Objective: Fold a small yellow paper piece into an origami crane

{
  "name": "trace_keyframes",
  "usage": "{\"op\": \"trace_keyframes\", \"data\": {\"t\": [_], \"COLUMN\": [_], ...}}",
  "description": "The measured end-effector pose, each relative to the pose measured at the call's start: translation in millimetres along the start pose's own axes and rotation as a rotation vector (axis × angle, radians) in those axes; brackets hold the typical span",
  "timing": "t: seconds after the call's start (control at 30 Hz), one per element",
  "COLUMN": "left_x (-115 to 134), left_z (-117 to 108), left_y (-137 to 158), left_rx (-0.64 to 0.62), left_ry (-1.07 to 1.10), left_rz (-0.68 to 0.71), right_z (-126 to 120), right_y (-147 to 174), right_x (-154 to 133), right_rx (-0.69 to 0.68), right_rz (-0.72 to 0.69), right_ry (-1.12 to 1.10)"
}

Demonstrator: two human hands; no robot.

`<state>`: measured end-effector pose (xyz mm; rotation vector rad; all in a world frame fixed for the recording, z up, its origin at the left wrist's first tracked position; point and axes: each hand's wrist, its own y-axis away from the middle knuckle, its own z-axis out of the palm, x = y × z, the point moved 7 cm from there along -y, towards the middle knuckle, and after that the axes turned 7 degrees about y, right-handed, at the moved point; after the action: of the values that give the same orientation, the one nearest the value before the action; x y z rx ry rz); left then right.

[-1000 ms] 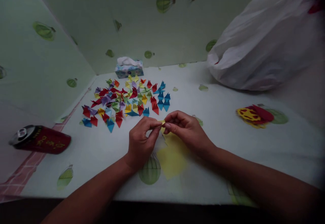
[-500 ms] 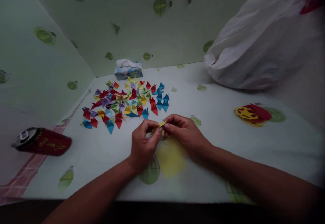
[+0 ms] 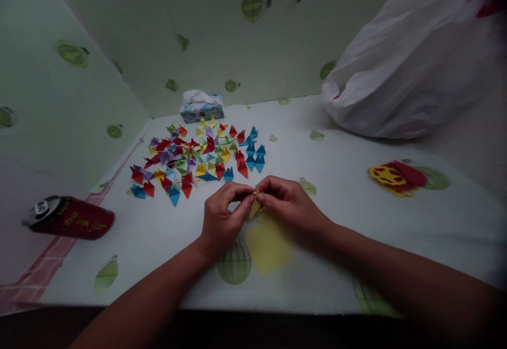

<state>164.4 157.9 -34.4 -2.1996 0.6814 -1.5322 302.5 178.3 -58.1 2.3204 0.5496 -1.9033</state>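
A small folded yellow paper piece (image 3: pixel 255 207) is pinched between my two hands, its pointed end hanging down. My left hand (image 3: pixel 225 213) is closed on its left side with thumb and forefinger. From the right, my right hand (image 3: pixel 291 205) grips it the same way, fingertips close to those of the left. Below them on the table lies a flat yellow paper sheet (image 3: pixel 269 248). Beyond my hands spread many folded paper cranes (image 3: pixel 186 182) in red, blue, yellow, purple and green.
A tissue box (image 3: pixel 202 111) stands behind the cranes. At the left edge is a red drink can (image 3: pixel 73 218). On the right lie a red and yellow item (image 3: pixel 398 176) and a large white plastic bag (image 3: pixel 396 79). Balloon-patterned walls (image 3: pixel 198 32) enclose the white table (image 3: pixel 158 264).
The yellow paper has turned between my fingers, and its pointed end now shows hanging downward. My fingertips have shifted slightly; the view has moved a little.
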Motion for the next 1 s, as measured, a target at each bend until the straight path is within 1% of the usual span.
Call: {"op": "trace_keyframes", "data": {"t": [0.2, 0.33, 0.43, 0.53, 0.8, 0.9, 1.0], "left_x": [5, 11, 18, 22, 23, 21, 20], "left_z": [-1, -1, 0, 2, 4, 2, 0], "left_y": [1, 2, 2, 4, 10, 10, 8], "left_rx": [-0.003, 0.007, 0.029, 0.048, 0.060, 0.075, 0.088], "left_ry": [-0.099, -0.171, -0.230, -0.280, -0.311, -0.298, -0.276], "left_rz": [0.063, 0.141, 0.211, 0.248, 0.201, 0.186, 0.175], "right_z": [1, 3, 2, 2, 0, -1, 0], "right_y": [3, 6, 7, 7, 12, 11, 7], "right_x": [-3, -7, -11, -13, -18, -20, -15], "right_rx": [0.002, 0.011, 0.033, 0.066, 0.145, 0.127, 0.067], "right_rz": [-0.052, -0.085, -0.124, -0.149, -0.185, -0.201, -0.148], "right_ry": [0.104, 0.188, 0.236, 0.252, 0.297, 0.250, 0.151]}}
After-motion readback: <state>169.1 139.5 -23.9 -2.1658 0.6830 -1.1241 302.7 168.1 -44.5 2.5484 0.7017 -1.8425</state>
